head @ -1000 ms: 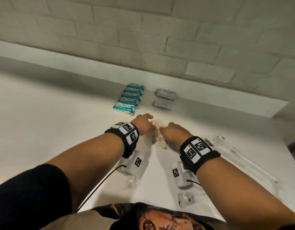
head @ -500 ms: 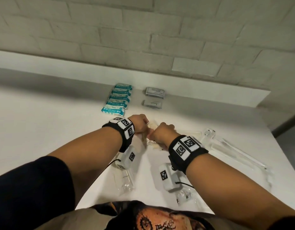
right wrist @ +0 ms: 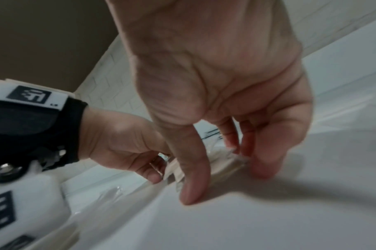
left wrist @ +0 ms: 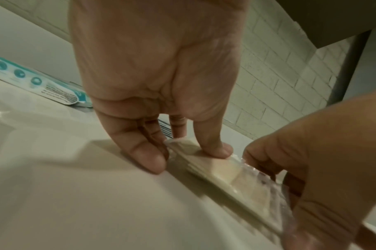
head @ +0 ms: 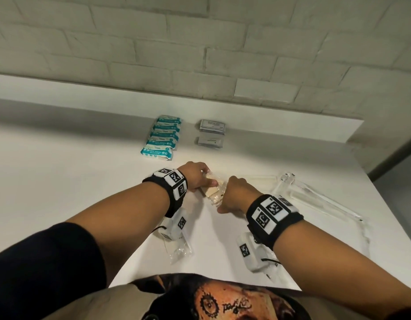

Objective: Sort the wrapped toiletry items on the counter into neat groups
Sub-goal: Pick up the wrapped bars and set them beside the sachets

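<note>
Between both hands, seemingly clamped packets

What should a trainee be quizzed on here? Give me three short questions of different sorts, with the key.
1. True or false: the teal packets lie in a row to the left of the grey sachets.
2. What do the left hand and the right hand grip between them? A) a teal packet B) the stack of beige wrapped bars C) a grey sachet
3. Fill in: the long clear-wrapped items lie on the counter on the person's ____ side.

Key: 1 true; 2 B; 3 right.
</note>
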The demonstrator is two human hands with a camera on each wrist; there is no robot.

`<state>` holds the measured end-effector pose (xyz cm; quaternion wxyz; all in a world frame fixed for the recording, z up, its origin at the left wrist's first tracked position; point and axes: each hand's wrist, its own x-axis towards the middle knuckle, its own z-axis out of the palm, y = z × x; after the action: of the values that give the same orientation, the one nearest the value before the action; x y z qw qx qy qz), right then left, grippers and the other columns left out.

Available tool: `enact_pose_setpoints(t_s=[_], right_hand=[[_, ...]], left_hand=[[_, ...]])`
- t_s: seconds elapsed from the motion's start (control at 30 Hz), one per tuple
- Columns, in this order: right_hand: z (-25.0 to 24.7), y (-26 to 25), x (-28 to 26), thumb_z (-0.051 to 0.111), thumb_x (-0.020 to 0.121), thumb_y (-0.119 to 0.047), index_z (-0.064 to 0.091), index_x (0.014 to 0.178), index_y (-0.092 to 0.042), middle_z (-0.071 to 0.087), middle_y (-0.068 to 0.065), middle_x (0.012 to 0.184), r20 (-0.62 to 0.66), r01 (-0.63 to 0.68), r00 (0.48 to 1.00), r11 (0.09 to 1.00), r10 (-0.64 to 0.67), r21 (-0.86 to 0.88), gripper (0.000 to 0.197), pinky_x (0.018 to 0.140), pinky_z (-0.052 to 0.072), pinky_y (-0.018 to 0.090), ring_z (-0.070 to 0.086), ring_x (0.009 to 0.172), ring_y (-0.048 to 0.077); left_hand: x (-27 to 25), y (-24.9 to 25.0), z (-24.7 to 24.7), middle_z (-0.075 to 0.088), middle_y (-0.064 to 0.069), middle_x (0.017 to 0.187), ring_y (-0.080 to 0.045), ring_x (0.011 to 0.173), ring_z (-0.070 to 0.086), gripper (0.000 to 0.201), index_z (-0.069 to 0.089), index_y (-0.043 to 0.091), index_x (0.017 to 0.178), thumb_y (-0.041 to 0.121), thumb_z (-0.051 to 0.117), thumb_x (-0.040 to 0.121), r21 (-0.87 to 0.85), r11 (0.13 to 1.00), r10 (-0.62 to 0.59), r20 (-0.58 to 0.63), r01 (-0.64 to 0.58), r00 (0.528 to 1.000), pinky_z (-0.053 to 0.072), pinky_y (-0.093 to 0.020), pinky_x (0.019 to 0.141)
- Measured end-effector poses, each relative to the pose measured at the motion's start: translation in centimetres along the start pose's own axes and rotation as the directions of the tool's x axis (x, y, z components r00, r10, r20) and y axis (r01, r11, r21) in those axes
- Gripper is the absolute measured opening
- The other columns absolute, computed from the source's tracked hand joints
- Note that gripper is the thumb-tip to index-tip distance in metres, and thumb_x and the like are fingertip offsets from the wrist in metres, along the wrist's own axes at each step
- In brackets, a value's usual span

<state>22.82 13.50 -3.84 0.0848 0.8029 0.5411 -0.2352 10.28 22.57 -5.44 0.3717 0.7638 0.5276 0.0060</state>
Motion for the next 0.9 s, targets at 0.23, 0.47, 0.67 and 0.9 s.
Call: enact_pose_setpoints(t_s=[0.23,0.47,0.67,0.9], right_hand=[[-1.2,1.7,0.4,0.07,0.067,0.003,0.045,0.13,-0.018,0.056,0.012,0.117,0.025,0.099,0.992,0.903,-0.12,0.419,0.071,0.067,0.056,0.03,0.062,0.091,0.026],[-1.7,0.6,-0.6,0.076,0.074,-0.03,0.058,0.083,-0.012,0.06,0.001,0.068,0.028,0.01,0.999,0.954,-0.019,0.299,0.027,0.05,0.042,0.021,0.054,0.055,0.014],[-1.6,-0.4,-0.2,0.077,0.066,-0.021,0.061,0.082,-0.014,0.062,0.005,0.089,0.081,0.007,0.997,0.982,-0.022,0.189,0.024,0.054,0.043,0.023,0.057,0.069,0.018],[-1.1,-0.6,-0.1,0.068,0.078,-0.016,0.043,0.119,-0.015,0.057,0.009,0.11,-0.202,0.251,0.959,0.929,-0.2,0.271,0.047,0.084,0.05,0.04,0.055,0.101,0.028]], left_hand=[[-0.6,-0.5,0.7,0.061,-0.007,0.098,-0.017,0.062,0.061,0.05,0.053,0.014,0.11,0.045,0.075,0.077,-0.151,0.988,-0.006,-0.028,0.001,1.0,0.057,-0.03,0.063],[-1.6,0.6,1.8,0.062,-0.007,0.092,-0.021,0.07,0.062,0.049,0.052,0.013,0.108,0.041,0.077,0.076,-0.204,0.979,-0.019,-0.076,0.003,0.997,0.059,-0.036,0.071],[-2.2,0.0,2.0,0.068,-0.007,0.104,-0.023,0.091,0.065,0.054,0.058,0.015,0.114,0.033,0.083,0.069,-0.17,0.985,0.032,-0.077,-0.045,0.997,0.054,-0.034,0.086],[-3.3,-0.7,1.4,0.07,-0.011,0.095,-0.027,0.085,0.068,0.052,0.056,0.02,0.084,0.028,0.092,0.047,-0.378,0.919,0.059,-0.14,-0.109,0.988,0.057,-0.041,0.082]])
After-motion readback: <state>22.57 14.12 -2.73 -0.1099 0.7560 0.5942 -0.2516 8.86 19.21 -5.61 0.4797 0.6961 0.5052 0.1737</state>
